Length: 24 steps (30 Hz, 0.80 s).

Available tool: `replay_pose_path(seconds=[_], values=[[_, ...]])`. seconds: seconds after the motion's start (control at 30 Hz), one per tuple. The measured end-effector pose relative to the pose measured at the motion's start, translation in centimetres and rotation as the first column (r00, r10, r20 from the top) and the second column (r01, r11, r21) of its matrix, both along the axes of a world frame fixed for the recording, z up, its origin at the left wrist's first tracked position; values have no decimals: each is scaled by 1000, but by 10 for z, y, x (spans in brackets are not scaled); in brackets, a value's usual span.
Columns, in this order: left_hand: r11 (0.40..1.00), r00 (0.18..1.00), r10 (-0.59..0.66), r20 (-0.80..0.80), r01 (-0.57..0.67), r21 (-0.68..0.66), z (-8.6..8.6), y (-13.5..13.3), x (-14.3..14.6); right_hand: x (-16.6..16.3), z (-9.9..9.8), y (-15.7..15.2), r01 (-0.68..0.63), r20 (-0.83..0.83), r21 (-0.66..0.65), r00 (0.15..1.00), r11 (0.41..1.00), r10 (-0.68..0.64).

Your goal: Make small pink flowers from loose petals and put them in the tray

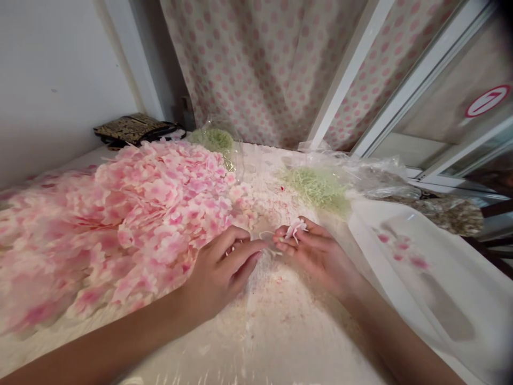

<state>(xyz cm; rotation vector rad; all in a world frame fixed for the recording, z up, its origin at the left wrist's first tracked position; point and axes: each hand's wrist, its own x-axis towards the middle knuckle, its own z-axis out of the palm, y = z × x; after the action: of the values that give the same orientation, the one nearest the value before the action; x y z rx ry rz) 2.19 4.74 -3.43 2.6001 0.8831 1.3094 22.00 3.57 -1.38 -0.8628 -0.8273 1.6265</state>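
Note:
My right hand (320,256) pinches a small pale pink artificial flower (296,230) between thumb and fingers, above the table. Close on its left, my left hand (224,267) is closed in a pinch, its fingertips pointing at the right hand's fingers. Thin pale strands (266,233) curve through the narrow gap between the two hands. Whatever the left fingertips grip is too small and blurred to make out. Beside the left hand spreads a large heap of pink and white artificial blossoms (160,198).
Pale green thin stems (316,187) lie behind my right hand, near crumpled clear plastic (368,171). Another green bundle (218,140) sits in a clear bag. On the right, a white tray (363,224) holds several pink blossoms (403,246). A patterned pouch (134,127) lies at back left.

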Motion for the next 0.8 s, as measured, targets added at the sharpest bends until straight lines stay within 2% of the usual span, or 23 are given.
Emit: replay_pose_path(seconds=[0.23,0.4,0.47,0.53,0.57,0.6,0.63,0.7,0.8], values=[[1000,1000,-3,30,4,-31,0,-2,1,-3,0,-7,-20,-62,-24,998,1000,19],[982,1000,5,-25,0,186,4,-1,-3,-6,-4,-8,-99,-113,14,989,995,100],[977,999,-17,-30,23,210,8,0,-4,-9,-7,-8,-116,-125,26,985,993,119],[989,993,-119,-5,119,83,13,-1,-3,-11,-10,-8,-123,-128,31,984,992,126],[981,982,-186,20,186,-44,16,-1,-2,-11,-12,-8,-127,-124,36,984,991,131],[948,968,-244,60,251,-193,19,-3,-1,-11,-13,-8,-135,-112,47,984,990,140],[890,954,-281,106,301,-342,21,-4,1,-10,-15,-8,-147,-88,64,984,987,152],[759,944,-272,186,329,-561,25,-6,3,-6,-17,-7,-187,2,110,982,976,188],[642,958,-187,219,288,-711,26,-8,5,3,-15,-6,-248,165,207,962,946,216]])
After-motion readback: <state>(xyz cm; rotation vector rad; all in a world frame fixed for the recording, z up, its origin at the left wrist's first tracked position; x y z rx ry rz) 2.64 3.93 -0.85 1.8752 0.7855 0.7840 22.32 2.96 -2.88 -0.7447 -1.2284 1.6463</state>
